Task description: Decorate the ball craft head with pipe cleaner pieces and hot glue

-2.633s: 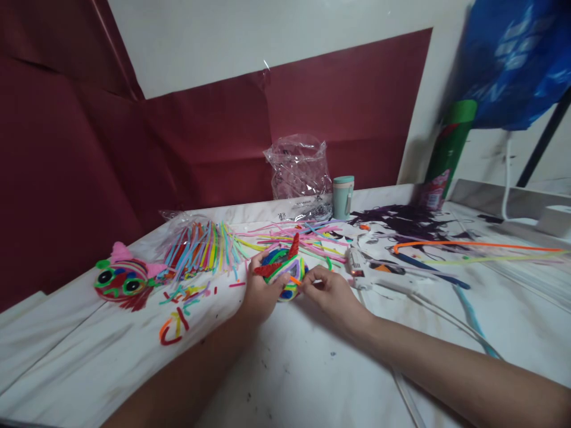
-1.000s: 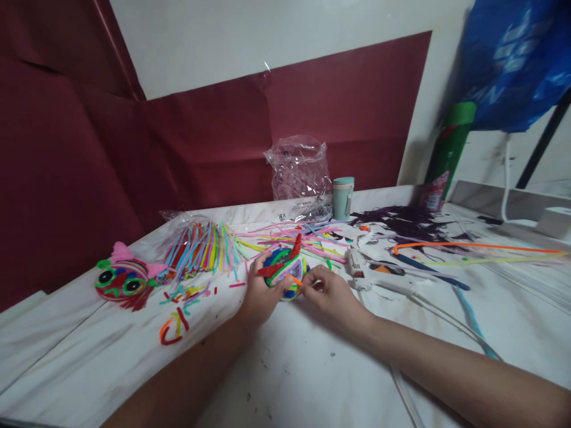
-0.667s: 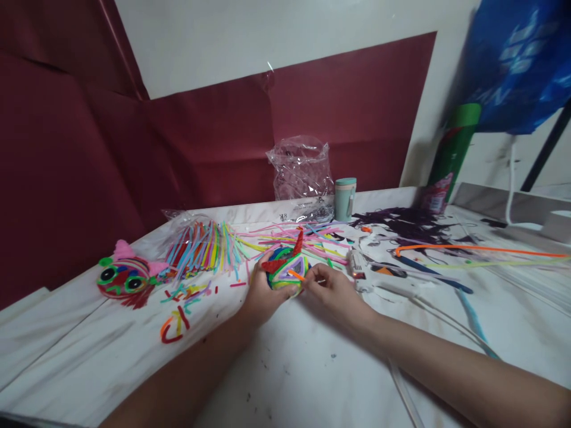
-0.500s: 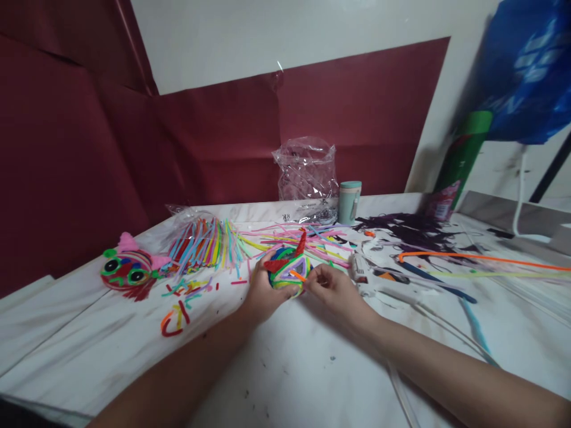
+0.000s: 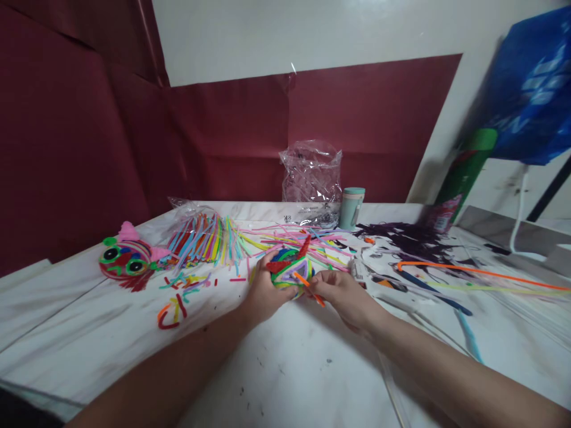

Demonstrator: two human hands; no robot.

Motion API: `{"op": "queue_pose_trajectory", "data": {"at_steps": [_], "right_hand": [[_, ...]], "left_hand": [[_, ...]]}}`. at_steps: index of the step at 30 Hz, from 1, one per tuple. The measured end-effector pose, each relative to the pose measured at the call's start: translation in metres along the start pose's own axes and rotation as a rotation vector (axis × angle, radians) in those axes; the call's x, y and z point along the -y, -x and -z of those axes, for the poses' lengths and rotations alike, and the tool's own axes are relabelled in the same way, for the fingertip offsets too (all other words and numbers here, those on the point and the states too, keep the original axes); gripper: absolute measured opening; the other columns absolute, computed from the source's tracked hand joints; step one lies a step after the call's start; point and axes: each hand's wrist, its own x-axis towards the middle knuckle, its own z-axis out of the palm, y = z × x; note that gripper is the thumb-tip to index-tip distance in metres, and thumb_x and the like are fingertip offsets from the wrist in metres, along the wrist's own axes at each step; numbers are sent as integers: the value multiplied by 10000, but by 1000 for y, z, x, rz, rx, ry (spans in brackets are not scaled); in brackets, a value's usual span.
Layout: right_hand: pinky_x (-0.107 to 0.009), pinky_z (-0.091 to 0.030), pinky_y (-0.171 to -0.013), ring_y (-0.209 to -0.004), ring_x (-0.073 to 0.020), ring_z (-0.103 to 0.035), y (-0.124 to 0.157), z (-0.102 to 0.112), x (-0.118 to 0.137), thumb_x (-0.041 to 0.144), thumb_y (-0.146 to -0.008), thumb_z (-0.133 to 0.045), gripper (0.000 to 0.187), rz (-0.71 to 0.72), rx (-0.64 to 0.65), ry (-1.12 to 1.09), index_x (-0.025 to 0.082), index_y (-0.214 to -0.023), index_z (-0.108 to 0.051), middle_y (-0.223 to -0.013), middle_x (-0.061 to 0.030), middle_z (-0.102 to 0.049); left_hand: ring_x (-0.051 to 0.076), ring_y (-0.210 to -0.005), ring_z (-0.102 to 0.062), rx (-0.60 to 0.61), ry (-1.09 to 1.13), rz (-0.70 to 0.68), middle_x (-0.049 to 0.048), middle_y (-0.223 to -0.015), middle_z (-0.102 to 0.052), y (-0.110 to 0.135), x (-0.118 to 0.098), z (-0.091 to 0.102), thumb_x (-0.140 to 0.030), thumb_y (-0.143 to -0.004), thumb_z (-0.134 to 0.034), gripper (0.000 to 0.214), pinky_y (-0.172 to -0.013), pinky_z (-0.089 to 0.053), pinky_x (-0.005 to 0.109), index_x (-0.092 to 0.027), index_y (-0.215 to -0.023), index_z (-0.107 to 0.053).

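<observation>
Head view:
- Left hand [image 5: 264, 295]: closed around the near left side of the horned ball, thumb along its lower edge.
- Horned ball [image 5: 280, 277]: multicoloured, two red horns, lilac-edged triangle facing the right hand; held in the left hand, above the bench [image 5: 267, 368].
- Right hand [image 5: 338, 292]: thumb and fingers pinching the orange stem, just beside the ball.
- Orange stem [image 5: 304, 282]: slanting from the right hand's fingertips across the triangle; contact at its tip cannot be told.
- Decorated head [image 5: 125, 259]: red and pink, large black-centred eyes; well left of the left hand.
- Cut pieces [image 5: 190, 282]: short, mixed colours; left of the left hand, nearer than the decorated head.
- Stem bundle [image 5: 203, 238]: many colours, partly in clear plastic; beyond the left hand, to its left.
- Glue gun [image 5: 359, 271]: pale, partly hidden; just beyond the right hand.
- Mint cup [image 5: 352, 208]: lidded, upright; farther beyond the right hand.
- Purple strands [image 5: 405, 238]: heaped; beyond the right hand, to its right.
</observation>
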Motion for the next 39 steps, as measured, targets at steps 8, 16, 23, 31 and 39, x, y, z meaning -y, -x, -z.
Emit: {"op": "queue_pose_trajectory", "data": {"at_steps": [8, 16, 23, 31, 39], "right_hand": [[-220, -317, -467, -466, -100, -440, -4, 27, 11, 219, -577, -522, 62, 5, 170, 332, 200, -520, -511, -496, 37, -543], [-229, -341, -485, -479, -111, -460, -15, 52, 11, 193, -653, -482, 106, 165, 39, 561, 192, -604, -576, -524, 27, -556], [-221, -376, -489, -488, -104, -476, -19, 64, 28, 241, -677, -514, 85, 237, -225, 317, 188, -627, -557, -533, 33, -544], [-218, -332, -494, -508, -100, -455, -15, 15, -8, 263, -680, -543, 118, 205, -70, 386, 192, -596, -499, -548, 24, -549], [-215, -303, -461, -483, -98, -434, -15, 10, -15, 321, -679, -577, 222, 157, -148, 433, 192, -532, -473, -495, 31, -510]], "left_hand": [[281, -1133, -538, -30, 4, 113, 82, -1194, -564, -5, -5, 5, -85, -514, -734, 717, -998, -407, 441, -212, -1181, -502], [279, -1169, -516, -10, -96, 121, 77, -1195, -567, -6, -4, 14, -88, -530, -742, 723, -1045, -360, 447, -226, -1203, -516], [291, -1160, -524, 94, -121, 36, 96, -1240, -535, -4, -4, 6, -228, -547, -808, 811, -1002, -401, 466, -232, -1262, -424], [303, -1213, -484, 83, -197, -81, 128, -1278, -487, 4, 3, -3, -237, -552, -783, 837, -1016, -394, 471, -208, -1280, -373], [320, -1269, -405, 129, -397, -239, 131, -1315, -439, 7, -4, -5, -215, -576, -756, 824, -1053, -346, 502, -225, -1290, -344]]}}
